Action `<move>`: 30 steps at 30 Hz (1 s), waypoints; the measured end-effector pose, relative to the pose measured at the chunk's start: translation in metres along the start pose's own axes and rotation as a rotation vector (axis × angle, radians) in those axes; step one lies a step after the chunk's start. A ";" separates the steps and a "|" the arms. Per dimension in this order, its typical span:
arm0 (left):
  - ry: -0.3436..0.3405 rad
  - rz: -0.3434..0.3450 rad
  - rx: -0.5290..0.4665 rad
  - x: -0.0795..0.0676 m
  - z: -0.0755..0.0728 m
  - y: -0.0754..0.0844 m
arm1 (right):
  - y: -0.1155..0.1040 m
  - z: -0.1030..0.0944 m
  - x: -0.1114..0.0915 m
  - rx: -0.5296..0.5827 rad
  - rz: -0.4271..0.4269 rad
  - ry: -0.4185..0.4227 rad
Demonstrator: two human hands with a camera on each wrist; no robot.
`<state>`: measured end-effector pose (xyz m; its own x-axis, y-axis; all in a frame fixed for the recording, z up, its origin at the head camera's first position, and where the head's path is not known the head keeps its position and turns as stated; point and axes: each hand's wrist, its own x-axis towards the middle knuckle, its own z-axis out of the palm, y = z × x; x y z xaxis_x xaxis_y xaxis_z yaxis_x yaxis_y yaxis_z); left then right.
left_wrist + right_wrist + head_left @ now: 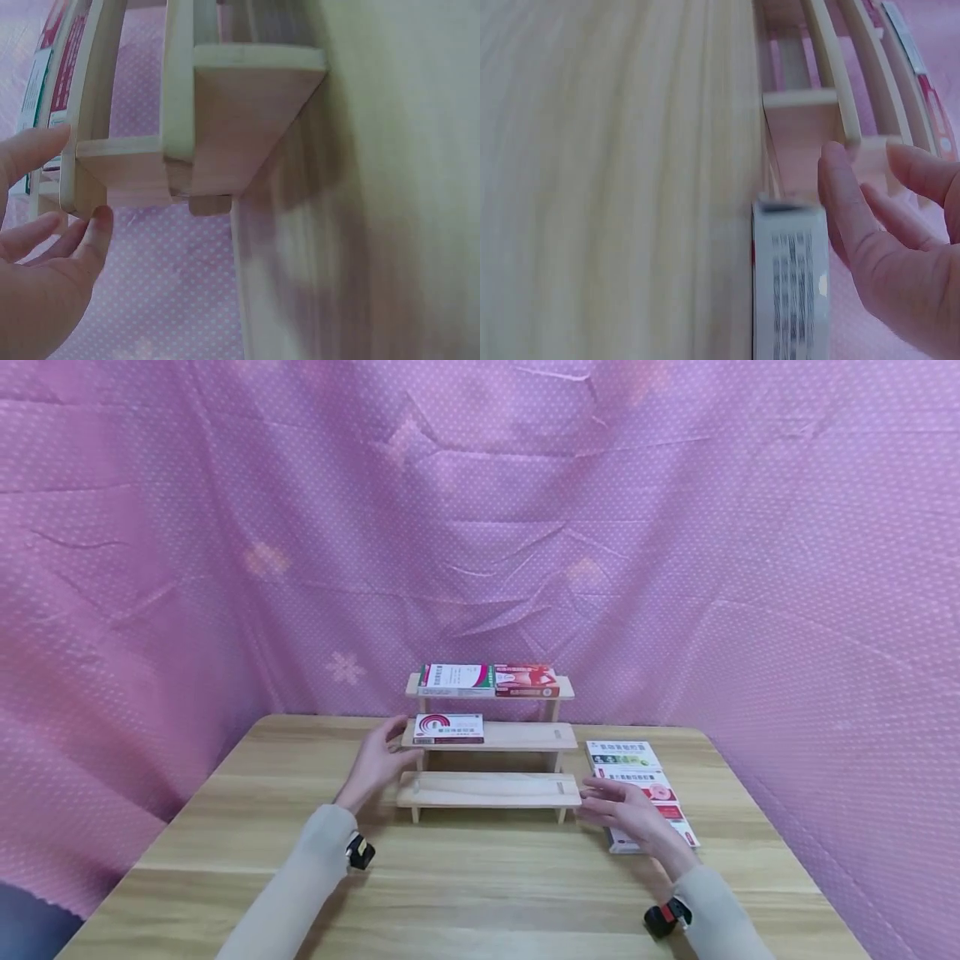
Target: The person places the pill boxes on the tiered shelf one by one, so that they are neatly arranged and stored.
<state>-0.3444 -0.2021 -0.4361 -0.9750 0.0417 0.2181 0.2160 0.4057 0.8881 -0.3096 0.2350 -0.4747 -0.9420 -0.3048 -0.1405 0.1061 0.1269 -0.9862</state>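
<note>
My left hand (380,762) is at the left end of the middle tier of a pale wooden three-step stand (489,788). In the left wrist view its loosely bent fingers (96,236) lie around the corner of a board (84,193). Right beside it, a white medicine box with red arcs (450,727) lies flat on that tier. My right hand (626,814) hovers by the right end of the lowest tier, fingers extended and nothing between them. Medicine boxes (622,753) lie in a column on the table beneath and beyond it; the hand partly hides them.
On the top tier a white, green and magenta box (456,680) lies next to a red box (527,680). The stand is on a wood-grain table (480,893), toward its back edge. A pink dotted cloth (480,527) hangs behind and at both sides.
</note>
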 end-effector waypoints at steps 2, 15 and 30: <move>0.012 -0.019 -0.031 -0.003 0.000 -0.002 | 0.001 -0.008 -0.003 -0.013 -0.011 -0.012; 0.024 -0.203 -0.204 -0.026 -0.004 -0.020 | 0.003 -0.061 -0.023 -0.443 -0.118 0.137; -0.208 -0.279 -0.242 -0.036 -0.009 -0.033 | 0.012 -0.104 -0.044 -0.586 -0.050 0.158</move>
<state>-0.3163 -0.2256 -0.4694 -0.9822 0.1539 -0.1081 -0.0757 0.2024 0.9764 -0.3003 0.3484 -0.4715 -0.9820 -0.1853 -0.0367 -0.0897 0.6285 -0.7726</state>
